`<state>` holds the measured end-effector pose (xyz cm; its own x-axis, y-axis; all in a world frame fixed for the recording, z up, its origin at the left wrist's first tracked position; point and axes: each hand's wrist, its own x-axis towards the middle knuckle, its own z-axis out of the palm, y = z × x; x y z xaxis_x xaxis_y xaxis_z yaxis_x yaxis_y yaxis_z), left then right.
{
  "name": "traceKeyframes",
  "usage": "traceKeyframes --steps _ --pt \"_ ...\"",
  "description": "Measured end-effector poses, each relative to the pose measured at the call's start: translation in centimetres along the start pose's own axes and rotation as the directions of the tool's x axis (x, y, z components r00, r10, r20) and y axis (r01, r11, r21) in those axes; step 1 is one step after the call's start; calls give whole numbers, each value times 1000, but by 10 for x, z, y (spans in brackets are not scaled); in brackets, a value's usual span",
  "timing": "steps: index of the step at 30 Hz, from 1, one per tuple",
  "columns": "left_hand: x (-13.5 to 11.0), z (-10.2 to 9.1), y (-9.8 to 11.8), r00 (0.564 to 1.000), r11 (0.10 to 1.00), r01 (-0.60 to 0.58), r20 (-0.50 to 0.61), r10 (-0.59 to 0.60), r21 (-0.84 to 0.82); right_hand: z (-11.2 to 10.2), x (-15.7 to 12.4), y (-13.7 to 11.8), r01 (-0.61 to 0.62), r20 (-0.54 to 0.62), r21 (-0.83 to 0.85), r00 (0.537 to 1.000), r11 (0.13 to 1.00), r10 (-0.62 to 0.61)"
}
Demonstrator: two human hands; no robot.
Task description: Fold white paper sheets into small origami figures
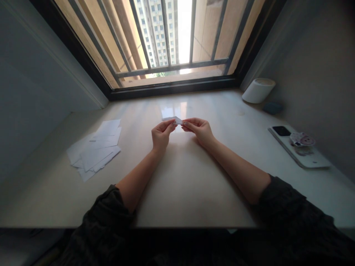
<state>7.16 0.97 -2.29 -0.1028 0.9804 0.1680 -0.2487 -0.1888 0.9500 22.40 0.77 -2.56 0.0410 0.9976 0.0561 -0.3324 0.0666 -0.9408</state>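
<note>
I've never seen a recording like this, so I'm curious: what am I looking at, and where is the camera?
There's no machine here, just a person working bare-handed. The only picture comes from a camera worn on their head, looking forward and down. The left hand and right hand together hold a small piece of white paper above a pale counter. On the left lies a loose pile of white papers; on the right, a phone, face down, and farther away, near the window frame, a white cylinder.
</note>
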Motion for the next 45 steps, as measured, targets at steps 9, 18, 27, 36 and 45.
traceKeyframes --steps 9,18,27,36,45 --pt "0 1 1 1000 1000 14 1 -14 -22 2 0 1 35 -3 18 999 999 -35" --pt "0 1 2 1000 1000 -1 8 1 10 2 0 0 53 -34 -34 998 998 -55" --pt "0 0 -1 999 999 -24 27 24 25 3 -3 0 90 43 -78 995 993 -87" --pt "0 0 0 997 997 -59 55 57 50 2 -2 2 -19 71 -86 997 996 25" --pt "-1 1 -3 999 1000 -21 33 20 22 3 -3 -2 1 95 -102 995 995 8"
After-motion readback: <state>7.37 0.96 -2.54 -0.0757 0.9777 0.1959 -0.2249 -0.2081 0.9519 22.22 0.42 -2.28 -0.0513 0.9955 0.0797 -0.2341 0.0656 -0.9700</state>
